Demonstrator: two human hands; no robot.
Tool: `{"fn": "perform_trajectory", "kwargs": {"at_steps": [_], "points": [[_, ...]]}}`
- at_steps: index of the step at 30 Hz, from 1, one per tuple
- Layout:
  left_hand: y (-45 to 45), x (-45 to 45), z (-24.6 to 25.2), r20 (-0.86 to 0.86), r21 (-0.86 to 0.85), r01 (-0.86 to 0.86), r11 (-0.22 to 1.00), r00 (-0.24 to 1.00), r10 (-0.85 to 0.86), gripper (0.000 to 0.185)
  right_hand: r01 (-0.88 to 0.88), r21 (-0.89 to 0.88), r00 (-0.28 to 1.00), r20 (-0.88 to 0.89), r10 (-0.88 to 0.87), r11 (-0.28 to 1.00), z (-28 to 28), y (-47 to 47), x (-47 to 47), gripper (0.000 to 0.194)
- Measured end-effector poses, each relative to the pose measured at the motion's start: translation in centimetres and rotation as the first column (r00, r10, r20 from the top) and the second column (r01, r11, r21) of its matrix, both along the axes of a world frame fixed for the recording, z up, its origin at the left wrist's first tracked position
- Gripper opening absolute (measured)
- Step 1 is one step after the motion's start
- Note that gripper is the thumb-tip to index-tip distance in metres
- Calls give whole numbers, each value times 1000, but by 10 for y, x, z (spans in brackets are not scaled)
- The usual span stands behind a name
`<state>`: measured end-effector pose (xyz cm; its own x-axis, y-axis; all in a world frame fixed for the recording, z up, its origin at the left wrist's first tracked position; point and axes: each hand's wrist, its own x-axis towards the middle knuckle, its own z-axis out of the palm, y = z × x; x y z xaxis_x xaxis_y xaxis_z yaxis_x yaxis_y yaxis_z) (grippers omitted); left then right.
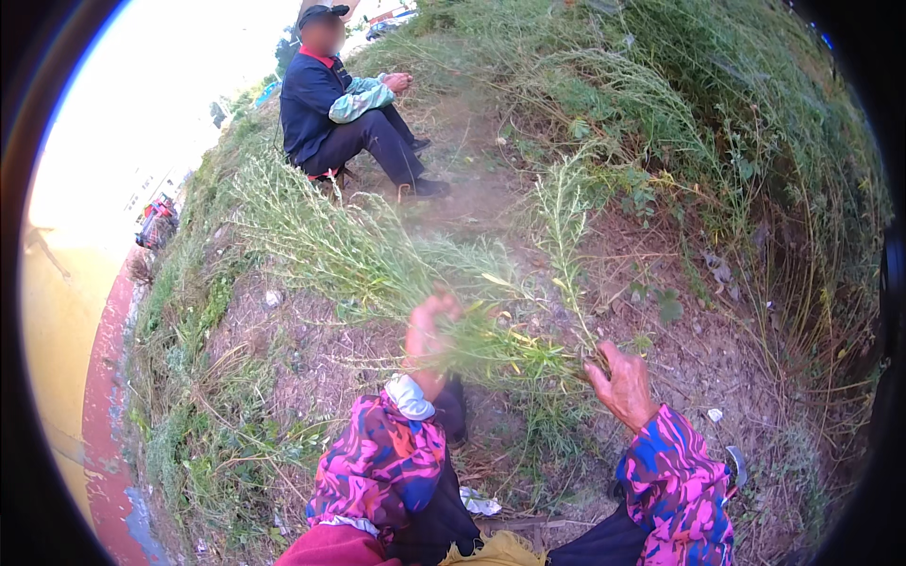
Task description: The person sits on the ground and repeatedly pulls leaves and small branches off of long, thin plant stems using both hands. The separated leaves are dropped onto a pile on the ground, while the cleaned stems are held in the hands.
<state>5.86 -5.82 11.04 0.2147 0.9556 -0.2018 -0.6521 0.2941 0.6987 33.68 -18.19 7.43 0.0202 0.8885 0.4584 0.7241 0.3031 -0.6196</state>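
Observation:
Leafy green weed stalks (527, 347) stretch in a loose bunch between my two hands, their feathery tops (333, 233) fanning out to the upper left. At the stem ends, my right hand (623, 382) pinches them between thumb and fingers. One separate leafy stalk (564, 240) stands up from that same hand. My left hand (430, 329), blurred by motion, is curled around the bunch near its middle, and foliage partly hides its fingers. Beside my right sleeve shows the curved metal blade of what looks like a sickle (738, 467); the sleeve covers part of it.
A person (333, 113) in dark clothes sits on a low seat ahead. Tall weeds (708, 127) rise along the right. Dry soil (304, 354) with plant litter lies around me, and a white scrap (480, 501) is between my legs. A red-edged paved strip (106, 396) runs at left.

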Motion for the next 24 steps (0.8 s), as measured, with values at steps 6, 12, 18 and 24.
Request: {"fn": "perform_trajectory", "kwargs": {"at_steps": [6,12,18,24], "points": [[-11,2,8,-20,29,12,1000,1000,-11,16,10,-20,1000,19,-9,1000,1,0,-1,25],[-11,0,-1,-38,140,31,990,999,-26,19,11,-31,999,51,-9,999,-1,0,0,27],[-22,3,6,-103,216,54,975,994,-32,25,15,-42,997,80,-11,999,0,-1,-1,28],[-27,9,17,-301,214,22,977,952,44,23,33,-50,996,86,-28,998,1,1,-2,29]]}}
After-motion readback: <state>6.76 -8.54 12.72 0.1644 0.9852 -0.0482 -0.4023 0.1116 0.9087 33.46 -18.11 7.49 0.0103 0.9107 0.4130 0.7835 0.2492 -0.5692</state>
